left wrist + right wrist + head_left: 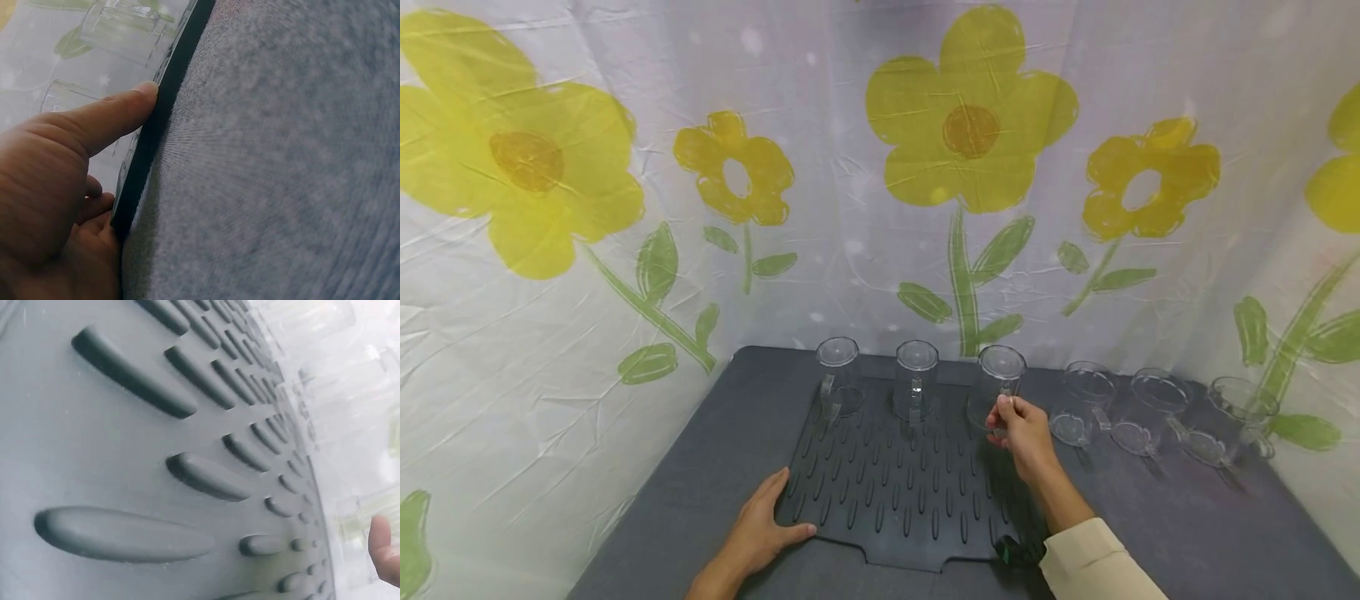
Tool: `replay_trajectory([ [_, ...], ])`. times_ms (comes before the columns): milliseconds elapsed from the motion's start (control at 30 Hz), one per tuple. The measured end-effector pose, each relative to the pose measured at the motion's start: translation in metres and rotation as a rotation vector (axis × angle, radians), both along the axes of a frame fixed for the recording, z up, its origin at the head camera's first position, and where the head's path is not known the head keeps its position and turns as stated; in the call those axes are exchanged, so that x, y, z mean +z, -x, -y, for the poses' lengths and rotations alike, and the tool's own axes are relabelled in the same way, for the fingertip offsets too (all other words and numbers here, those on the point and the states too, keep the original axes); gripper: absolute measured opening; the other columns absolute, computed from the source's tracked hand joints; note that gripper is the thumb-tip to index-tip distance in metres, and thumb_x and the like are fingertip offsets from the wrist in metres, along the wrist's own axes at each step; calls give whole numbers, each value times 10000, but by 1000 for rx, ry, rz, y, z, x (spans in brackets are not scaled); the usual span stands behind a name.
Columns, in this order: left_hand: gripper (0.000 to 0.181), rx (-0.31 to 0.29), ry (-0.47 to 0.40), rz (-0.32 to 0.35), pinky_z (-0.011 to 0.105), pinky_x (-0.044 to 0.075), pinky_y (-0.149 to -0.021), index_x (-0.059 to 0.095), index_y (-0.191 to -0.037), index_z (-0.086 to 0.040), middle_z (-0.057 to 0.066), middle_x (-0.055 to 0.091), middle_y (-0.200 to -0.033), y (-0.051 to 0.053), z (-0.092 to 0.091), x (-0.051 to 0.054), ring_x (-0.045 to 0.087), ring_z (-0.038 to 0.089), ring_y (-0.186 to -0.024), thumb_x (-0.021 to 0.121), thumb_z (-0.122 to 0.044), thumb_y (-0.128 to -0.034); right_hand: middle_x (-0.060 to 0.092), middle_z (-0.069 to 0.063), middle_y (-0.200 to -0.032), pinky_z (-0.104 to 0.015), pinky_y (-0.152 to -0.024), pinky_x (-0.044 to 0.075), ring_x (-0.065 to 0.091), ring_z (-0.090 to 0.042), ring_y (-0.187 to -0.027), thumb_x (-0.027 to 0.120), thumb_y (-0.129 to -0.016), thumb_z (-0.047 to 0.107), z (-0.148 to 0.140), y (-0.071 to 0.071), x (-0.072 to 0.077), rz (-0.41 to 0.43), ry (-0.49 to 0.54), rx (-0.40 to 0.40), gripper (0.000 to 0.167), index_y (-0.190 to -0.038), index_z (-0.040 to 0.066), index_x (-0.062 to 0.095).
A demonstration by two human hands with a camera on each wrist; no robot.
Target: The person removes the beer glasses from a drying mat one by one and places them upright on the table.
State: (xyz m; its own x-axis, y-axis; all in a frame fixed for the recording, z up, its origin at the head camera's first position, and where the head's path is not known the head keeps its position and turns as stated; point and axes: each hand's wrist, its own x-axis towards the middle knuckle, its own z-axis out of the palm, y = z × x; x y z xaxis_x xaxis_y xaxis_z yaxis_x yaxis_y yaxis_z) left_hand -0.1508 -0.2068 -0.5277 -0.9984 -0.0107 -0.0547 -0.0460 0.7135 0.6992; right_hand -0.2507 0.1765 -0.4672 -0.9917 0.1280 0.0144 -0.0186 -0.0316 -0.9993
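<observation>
A dark ridged drying mat [895, 500] lies on the grey table. On its far part stand three clear glass mugs, bottoms up: a left mug [838, 362], a middle mug [917, 367] and a right mug [1000, 367]. My right hand [1026, 433] pinches the right mug's handle; in the right wrist view only a fingertip [379, 537] shows, at the edge. At the mat's near left corner rests my left hand [756, 529], thumb and fingers spread. The left wrist view has the thumb [119, 115] against the mat's edge [156, 112].
To the right of the mat, three more glass mugs stand mouth up in a row: a near-side mug [1078, 412], a middle one [1142, 417] and a far right one [1217, 429]. A flower-printed curtain [835, 250] hangs behind the grey table [700, 467].
</observation>
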Motion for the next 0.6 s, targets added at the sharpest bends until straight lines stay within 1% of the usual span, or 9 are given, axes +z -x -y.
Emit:
replay_trajectory([
  [200, 1083, 2, -13, -3, 623, 304, -1028, 339, -1449, 84, 302, 336, -1450, 0, 0, -1, 310, 492, -1316, 897, -380, -646, 598, -86, -768, -458, -718, 564, 614, -220, -752, 488, -1036, 208, 0, -11, 9, -31, -30, 8, 324, -893, -69, 572],
  [267, 1083, 1, -12, -7, 622, 305, -1028, 338, -1449, 85, 302, 337, -1449, -1, 0, -1, 311, 490, -1316, 896, -381, -647, 595, -89, -770, -451, -716, 566, 612, -217, -753, 490, -1035, 210, 0, -16, 12, -39, -28, 16, 333, -920, -94, 562],
  [333, 1089, -1, -9, -8, 625, 305, -1025, 338, -1449, 85, 303, 336, -1450, 0, 0, -1, 312, 493, -1314, 894, -395, -645, 591, -98, -778, -441, -716, 564, 613, -244, -770, 493, -1034, 206, 0, -21, 16, -48, -26, 28, 333, -937, -106, 555],
  [367, 1092, -1, -11, -8, 625, 304, -1026, 338, -1449, 86, 303, 336, -1450, 0, 0, -1, 312, 493, -1314, 895, -397, -643, 588, -105, -783, -451, -725, 562, 613, -245, -769, 496, -1033, 206, 0, -24, 17, -51, -20, 34, 332, -944, -109, 552],
  [500, 1096, -3, -13, -10, 628, 304, -1024, 338, -1448, 88, 303, 336, -1450, 0, 1, -1, 312, 495, -1313, 894, -404, -641, 581, -129, -794, -465, -745, 556, 613, -309, -795, 510, -1026, 221, 1, -35, 24, -78, -16, 58, 334, -923, -93, 556],
  [600, 1085, -3, -21, -17, 623, 304, -1028, 339, -1446, 90, 298, 341, -1449, -1, 1, -3, 313, 487, -1317, 898, -380, -644, 584, -144, -805, -451, -753, 560, 621, -306, -801, 515, -1021, 254, 2, -42, 29, -105, -35, 71, 363, -920, -92, 558],
])
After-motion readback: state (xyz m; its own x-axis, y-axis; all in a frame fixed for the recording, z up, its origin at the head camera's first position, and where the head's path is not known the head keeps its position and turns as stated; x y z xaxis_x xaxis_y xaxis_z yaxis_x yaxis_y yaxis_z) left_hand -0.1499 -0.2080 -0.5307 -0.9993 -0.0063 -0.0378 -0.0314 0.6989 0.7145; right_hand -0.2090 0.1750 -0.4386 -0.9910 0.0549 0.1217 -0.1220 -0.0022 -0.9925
